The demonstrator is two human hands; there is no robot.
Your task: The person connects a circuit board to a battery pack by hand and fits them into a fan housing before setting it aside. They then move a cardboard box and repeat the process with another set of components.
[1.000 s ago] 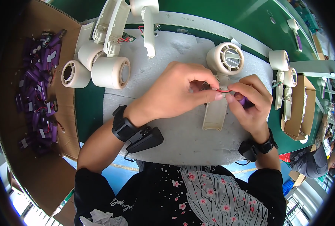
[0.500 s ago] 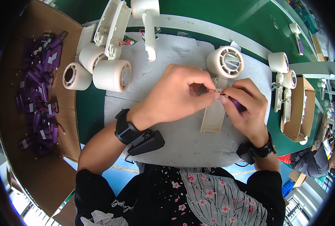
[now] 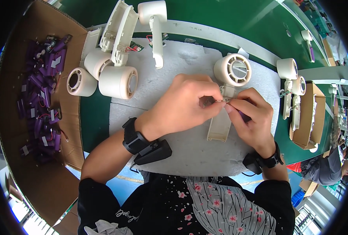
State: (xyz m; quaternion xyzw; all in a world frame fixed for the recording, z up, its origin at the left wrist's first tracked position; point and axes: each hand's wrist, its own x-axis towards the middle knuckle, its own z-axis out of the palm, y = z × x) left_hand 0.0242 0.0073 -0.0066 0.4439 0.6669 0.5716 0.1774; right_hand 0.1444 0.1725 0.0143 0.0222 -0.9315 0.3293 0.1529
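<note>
A white handheld fan (image 3: 225,72) lies on the foam pad with its round head at the far end. Its opened handle shell (image 3: 219,128) stretches toward me, partly behind my fingers. My left hand (image 3: 183,105) reaches over from the left, thumb and forefinger pinched at the handle's upper part. Fingertip to fingertip with it, my right hand (image 3: 255,119) is closed from the other side. A purple battery cell (image 3: 243,116) shows between its curled fingers, mostly covered. What the pinched tips hold, perhaps a wire end or plug, is too small to make out.
On the left, a cardboard box (image 3: 70,129) holds many purple battery cells (image 3: 45,94). Several white fan bodies (image 3: 119,82) lie at the pad's far left. More fans (image 3: 287,69) and a small carton (image 3: 319,113) stand right. White foam (image 3: 174,152) covers the near table.
Both hands stay pinched together over the fan handle, with a slight shift of the fingertips. The whole view has moved a little; the fan lies as before.
</note>
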